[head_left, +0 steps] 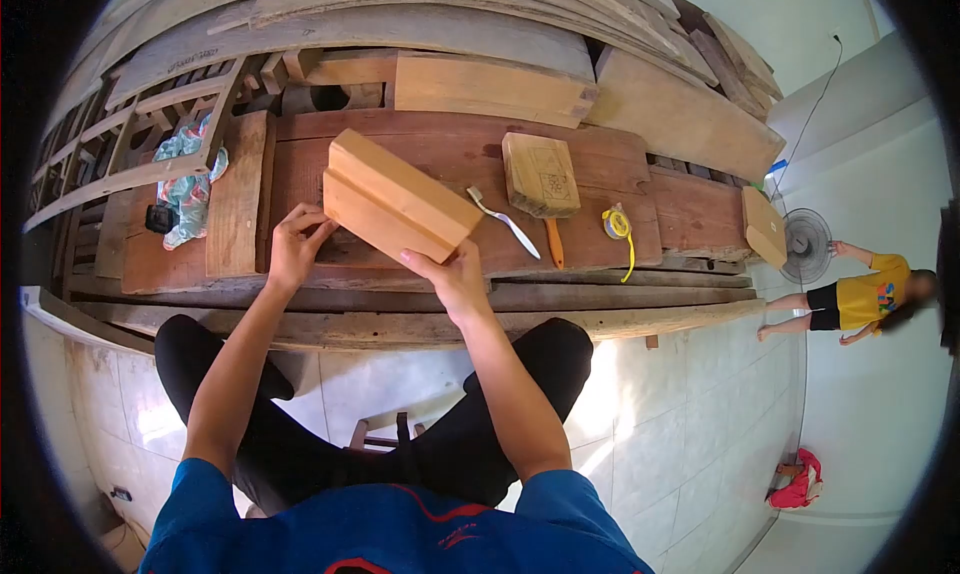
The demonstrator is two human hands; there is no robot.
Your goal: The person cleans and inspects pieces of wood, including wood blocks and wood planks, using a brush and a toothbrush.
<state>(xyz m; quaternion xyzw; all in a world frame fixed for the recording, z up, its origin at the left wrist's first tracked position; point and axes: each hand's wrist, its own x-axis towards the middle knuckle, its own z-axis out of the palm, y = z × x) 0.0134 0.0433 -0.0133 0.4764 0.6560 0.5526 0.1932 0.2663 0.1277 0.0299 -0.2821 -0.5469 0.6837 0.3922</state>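
A planed wooden block (400, 196) with a stepped groove along its length is held tilted above the reddish plank bench. My right hand (458, 282) grips its right end, the thumb lying on the near face. At the lower left corner, my left hand (298, 242) has its fingers pinched together against the block's edge. Just right of the block lie a white toothbrush (505, 222) and a brush with an orange handle (555, 244), partly hidden under a square wooden piece (540, 174) with dark markings. A yellow tape measure (617, 224) sits farther right, its tape pulled out.
Long boards (400, 24) are stacked behind the bench (450, 139). A wooden lattice frame (130, 144) and a patterned cloth (185, 189) are at left. On the right, a person in a yellow shirt (868, 292) is near a fan (806, 246). A red item (798, 481) lies by the wall.
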